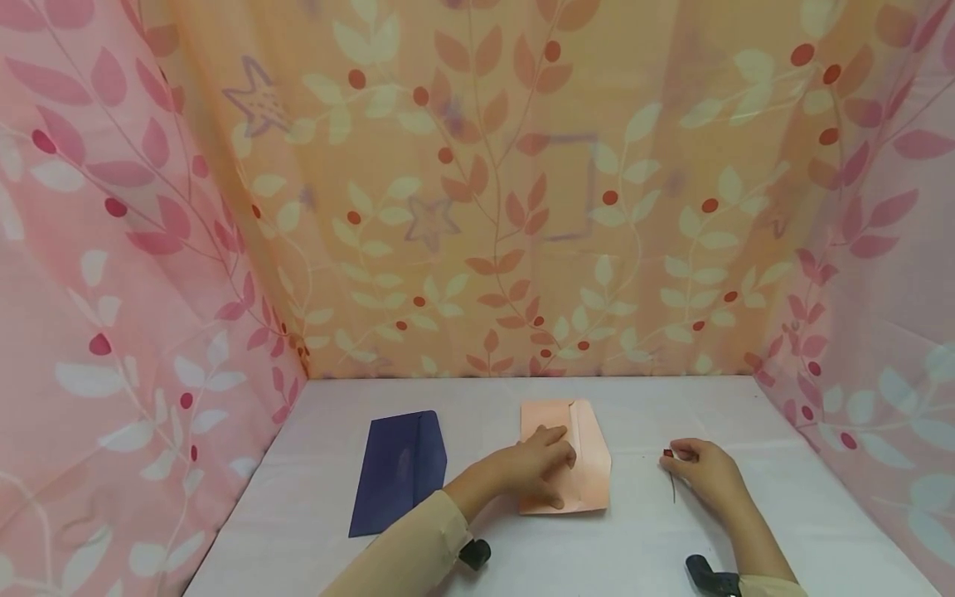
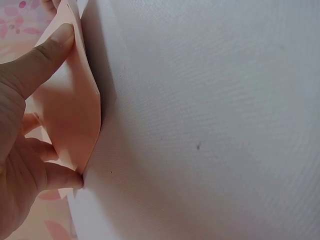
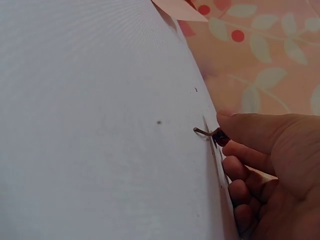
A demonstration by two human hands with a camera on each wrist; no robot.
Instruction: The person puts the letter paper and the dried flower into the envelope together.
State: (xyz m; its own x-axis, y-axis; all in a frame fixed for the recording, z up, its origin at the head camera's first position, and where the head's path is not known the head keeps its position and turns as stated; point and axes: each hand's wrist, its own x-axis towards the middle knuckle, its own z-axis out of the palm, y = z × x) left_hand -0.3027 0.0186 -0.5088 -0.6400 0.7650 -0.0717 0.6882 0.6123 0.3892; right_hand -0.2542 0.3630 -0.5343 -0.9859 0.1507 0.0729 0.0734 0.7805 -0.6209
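A peach envelope [image 1: 591, 464] lies on the white table with its flap side to the right. My left hand [image 1: 533, 468] rests across it, fingers spread. In the left wrist view, the thumb [image 2: 62, 35] presses near one end of the envelope [image 2: 70, 105], and a fingertip touches the other end. Right of the envelope, my right hand [image 1: 709, 477] pinches a small dark red piece [image 1: 668, 453] with a thin stem between thumb and forefinger. Seen from the right wrist, a bent brown stem [image 3: 201, 131] sticks out from the red piece, whose kind I cannot tell.
A dark blue envelope [image 1: 388, 473] lies on the table [image 1: 298, 497] to the left, beside my left forearm. Flowered cloth [image 1: 477, 207] hangs behind the table and at both sides. Tiny dark specks [image 3: 159, 122] dot the tabletop.
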